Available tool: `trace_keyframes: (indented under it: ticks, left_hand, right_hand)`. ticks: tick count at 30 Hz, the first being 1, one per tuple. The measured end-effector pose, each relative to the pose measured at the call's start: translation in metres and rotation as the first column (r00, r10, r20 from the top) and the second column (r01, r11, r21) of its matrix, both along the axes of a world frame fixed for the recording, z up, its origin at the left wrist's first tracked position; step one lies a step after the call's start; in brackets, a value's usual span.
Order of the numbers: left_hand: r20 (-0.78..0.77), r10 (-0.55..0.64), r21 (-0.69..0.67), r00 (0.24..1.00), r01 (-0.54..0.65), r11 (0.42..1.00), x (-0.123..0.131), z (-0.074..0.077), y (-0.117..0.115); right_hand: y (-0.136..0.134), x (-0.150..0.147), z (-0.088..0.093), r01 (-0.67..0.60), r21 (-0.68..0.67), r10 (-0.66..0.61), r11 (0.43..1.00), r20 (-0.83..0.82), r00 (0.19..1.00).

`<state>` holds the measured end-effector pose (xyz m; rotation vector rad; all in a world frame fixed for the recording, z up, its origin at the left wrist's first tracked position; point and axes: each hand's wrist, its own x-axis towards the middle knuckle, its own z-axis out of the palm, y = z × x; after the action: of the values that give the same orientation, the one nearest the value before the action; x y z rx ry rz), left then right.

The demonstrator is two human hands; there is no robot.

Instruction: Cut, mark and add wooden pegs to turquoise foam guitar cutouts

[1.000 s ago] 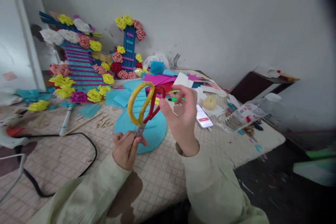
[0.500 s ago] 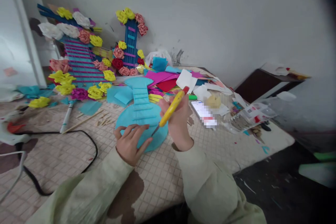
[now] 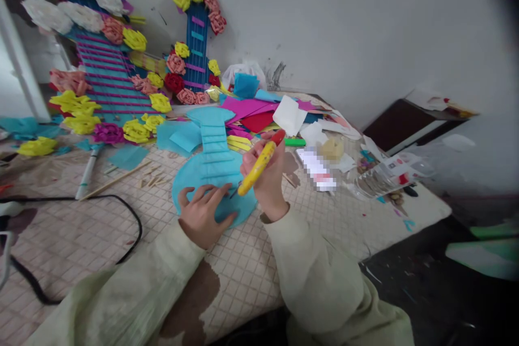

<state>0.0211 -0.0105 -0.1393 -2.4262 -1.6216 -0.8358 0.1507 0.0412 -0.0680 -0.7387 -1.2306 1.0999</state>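
A flat guitar-shaped piece covered in light blue paper (image 3: 192, 170) lies on the table, with folds across its neck. Spread over its round lower part, my left hand (image 3: 206, 215) presses it down with open fingers. My right hand (image 3: 265, 175) grips a yellow-and-red-handled tool (image 3: 255, 173) with a thin metal tip. That tip points down at the blue surface near my left fingers. Whether it touches the paper I cannot tell.
Two flower-decorated paper pieces lean at the back, a wide one (image 3: 109, 84) and a narrow one (image 3: 197, 43). Coloured paper sheets (image 3: 255, 111) lie behind. To the right are a phone (image 3: 316, 167) and a plastic bottle (image 3: 385, 175). A black cable (image 3: 132, 216) loops at left.
The view has shifted, so the background sits further left and slightly higher. The tool's tip has moved up a little over the blue piece, and my left fingers have shifted slightly.
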Motion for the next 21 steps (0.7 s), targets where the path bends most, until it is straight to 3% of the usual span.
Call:
trace_keyframes:
  ticks: [3,10,16,21]
  left_hand:
    - [0.013,-0.004,0.001,1.000,0.004,1.000,0.0000,-0.0009,0.0002]
    - [0.042,-0.013,-0.001,0.999,0.013,1.000,0.0005,0.0031,-0.0013]
    - [0.031,-0.006,0.022,1.000,0.005,1.000,0.0000,0.0014,-0.0018]
    - [0.020,-0.015,-0.053,1.000,0.016,0.998,-0.0004,0.0046,-0.0032]
  right_hand:
    - [0.0012,-0.0009,-0.0025,0.096,0.040,-0.092,0.995,-0.091,0.992]
    - [-0.0008,-0.0007,-0.0040,0.117,0.053,-0.115,0.992,-0.036,0.993]
    - [0.0000,-0.0010,-0.0043,0.036,0.061,-0.032,0.998,-0.067,0.997]
    - [0.0020,-0.0012,-0.0077,-0.014,0.090,0.025,0.996,-0.120,0.992]
